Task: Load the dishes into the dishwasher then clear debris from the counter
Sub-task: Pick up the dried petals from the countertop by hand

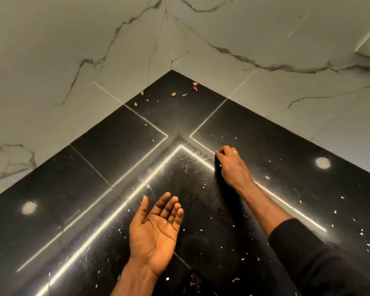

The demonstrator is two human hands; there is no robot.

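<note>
**Picking scraps off the black counter corner**

Two pale marble walls [51, 60] with grey veins meet in a corner well beyond both my hands. Below them the black counter [83, 167] spreads out under and around my hands, glossy, with bright strip reflections crossing it and a round glare spot [322, 163] off to the right of my right hand.

My right arm reaches forward in a dark sleeve [320, 259]. My right hand [231, 165] is knuckles up, fingers curled and the tips bunched together down on the counter, right at one of the bright strips. I cannot tell whether a scrap sits between the fingertips.

My left hand [156, 229] is nearer to me and to the left of the right one. It lies palm up, fingers spread loosely and a little cupped, thumb out to the side. It holds nothing that I can see. Whether it rests on the counter or is held just above it I cannot tell.

The debris lies all over the counter. White flecks [342, 197] are scattered to the right of my right arm and around my left wrist, with a few between the two hands. Orange scraps [173, 94] lie well beyond my right fingertips, near the wall corner, with a pinkish bit [194, 88] just beside them.
</note>
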